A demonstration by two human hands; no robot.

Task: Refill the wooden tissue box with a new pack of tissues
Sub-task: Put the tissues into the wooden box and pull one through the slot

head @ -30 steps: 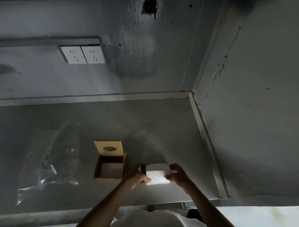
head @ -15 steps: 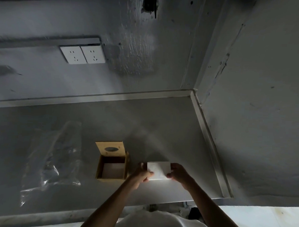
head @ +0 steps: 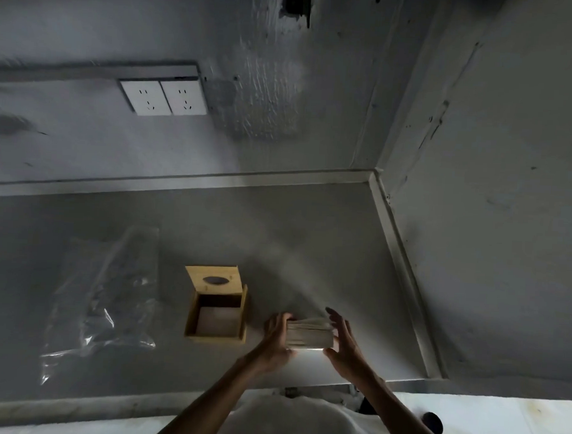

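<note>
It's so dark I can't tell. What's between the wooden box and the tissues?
In the head view: the left hand, fingers curled round one end of the tissue stack, then a strip of bare counter up to the wooden box.

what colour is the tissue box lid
Light tan wood, with a dark oval slot in its middle. The head view shows the lid standing open behind the box.

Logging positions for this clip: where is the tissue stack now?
Head view, lower centre-right: the tissue stack is held between the left hand and right hand, just right of the open wooden tissue box.
</note>
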